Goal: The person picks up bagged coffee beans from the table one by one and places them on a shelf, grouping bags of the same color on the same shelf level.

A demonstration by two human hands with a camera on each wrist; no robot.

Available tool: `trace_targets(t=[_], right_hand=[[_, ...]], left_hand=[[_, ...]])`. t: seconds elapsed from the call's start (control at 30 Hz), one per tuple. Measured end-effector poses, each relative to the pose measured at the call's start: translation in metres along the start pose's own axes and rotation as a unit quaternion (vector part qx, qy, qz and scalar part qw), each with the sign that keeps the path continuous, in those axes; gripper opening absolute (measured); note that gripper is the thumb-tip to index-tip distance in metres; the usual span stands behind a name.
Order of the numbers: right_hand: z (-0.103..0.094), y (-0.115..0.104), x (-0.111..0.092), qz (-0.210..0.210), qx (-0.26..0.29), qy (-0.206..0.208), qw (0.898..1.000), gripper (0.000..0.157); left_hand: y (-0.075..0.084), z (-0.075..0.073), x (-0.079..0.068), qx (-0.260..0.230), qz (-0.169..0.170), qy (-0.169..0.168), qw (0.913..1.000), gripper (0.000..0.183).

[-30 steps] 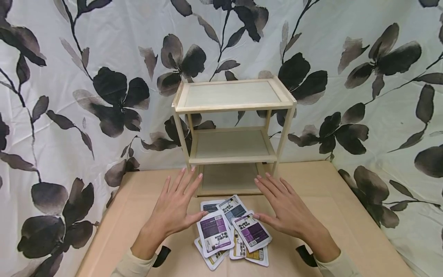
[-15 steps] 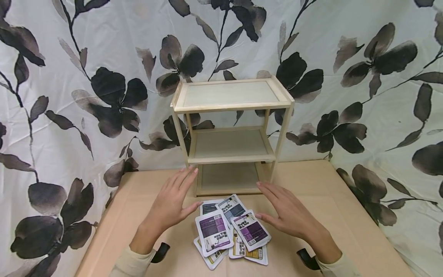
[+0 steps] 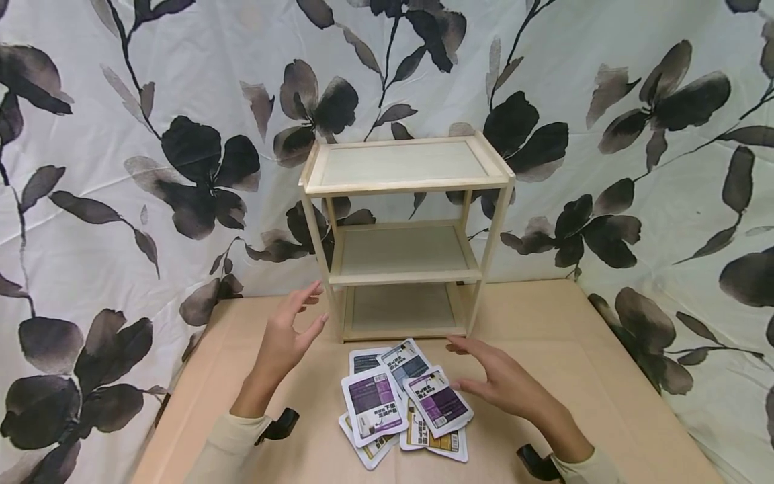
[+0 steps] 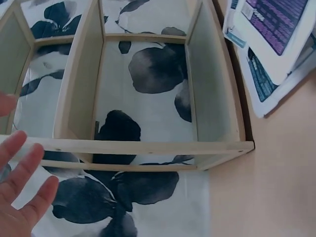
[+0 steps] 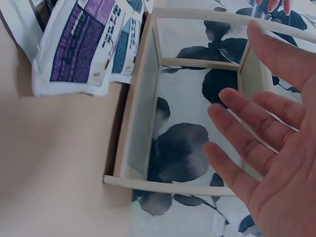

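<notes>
In the head view my left hand (image 3: 283, 346) hovers beside the front left leg of a small three-tier wooden shelf (image 3: 405, 277), its fingers loosely bent and nothing in them. My right hand (image 3: 504, 376) is held just right of a pile of flat packets, thumb and fingers apart, holding nothing. On top of the pile lie two purple-and-white packets, a left one (image 3: 375, 406) and a right one (image 3: 438, 402). A blue-grey packet (image 3: 406, 363) and yellow-labelled packets (image 3: 446, 444) show partly beneath. Both wrist views show relaxed fingers near the shelf, touching no packet.
The shelf stands at the back of a tan-covered table (image 3: 544, 323), close to a hanging white cloth (image 3: 205, 67) with dark flowers. Its top tier (image 3: 405, 165) has a raised rim. Dark wrist devices (image 3: 281, 425) sit at both wrists.
My left hand has turned sideways and drawn left toward the shelf's front leg. The right hand has lowered slightly and turned, its fingers closer together. Packets and shelf stay put.
</notes>
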State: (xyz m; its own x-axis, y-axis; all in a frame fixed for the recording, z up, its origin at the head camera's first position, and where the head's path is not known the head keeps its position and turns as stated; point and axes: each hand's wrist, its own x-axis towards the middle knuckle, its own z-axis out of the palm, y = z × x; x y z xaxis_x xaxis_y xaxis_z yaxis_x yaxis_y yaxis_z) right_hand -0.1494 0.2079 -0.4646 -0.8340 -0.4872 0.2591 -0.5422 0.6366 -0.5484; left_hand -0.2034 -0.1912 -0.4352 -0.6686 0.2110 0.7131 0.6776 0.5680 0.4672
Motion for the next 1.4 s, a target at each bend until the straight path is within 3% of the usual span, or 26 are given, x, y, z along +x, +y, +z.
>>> trace_targets(t=[0.17, 0.33, 0.67, 0.83, 1.17, 1.4], right_hand=[[0.005, 0.006, 0.0, 0.004, 0.1, -0.025, 0.995, 0.067], [0.012, 0.015, 0.0, 0.016, 0.166, -0.042, 0.985, 0.065], [0.025, 0.031, -0.005, 0.042, 0.269, -0.072, 0.96, 0.066], [0.033, 0.04, -0.005, 0.05, 0.303, -0.077, 0.948, 0.066], [0.051, 0.06, -0.001, 0.05, 0.317, -0.086, 0.943, 0.074], [0.064, 0.068, 0.002, 0.07, 0.326, -0.108, 0.937, 0.082]], left_hand=[[-0.007, 0.005, 0.008, -0.059, -0.049, 0.043, 0.9961, 0.065], [-0.014, 0.01, 0.018, -0.132, -0.097, 0.063, 0.9845, 0.07], [-0.026, 0.011, 0.04, -0.287, -0.119, 0.028, 0.95, 0.085], [-0.032, 0.014, 0.049, -0.321, -0.13, 0.019, 0.9379, 0.092], [-0.04, 0.019, 0.062, -0.359, -0.145, 0.042, 0.9209, 0.081], [-0.042, 0.02, 0.066, -0.362, -0.153, 0.045, 0.9185, 0.068]])
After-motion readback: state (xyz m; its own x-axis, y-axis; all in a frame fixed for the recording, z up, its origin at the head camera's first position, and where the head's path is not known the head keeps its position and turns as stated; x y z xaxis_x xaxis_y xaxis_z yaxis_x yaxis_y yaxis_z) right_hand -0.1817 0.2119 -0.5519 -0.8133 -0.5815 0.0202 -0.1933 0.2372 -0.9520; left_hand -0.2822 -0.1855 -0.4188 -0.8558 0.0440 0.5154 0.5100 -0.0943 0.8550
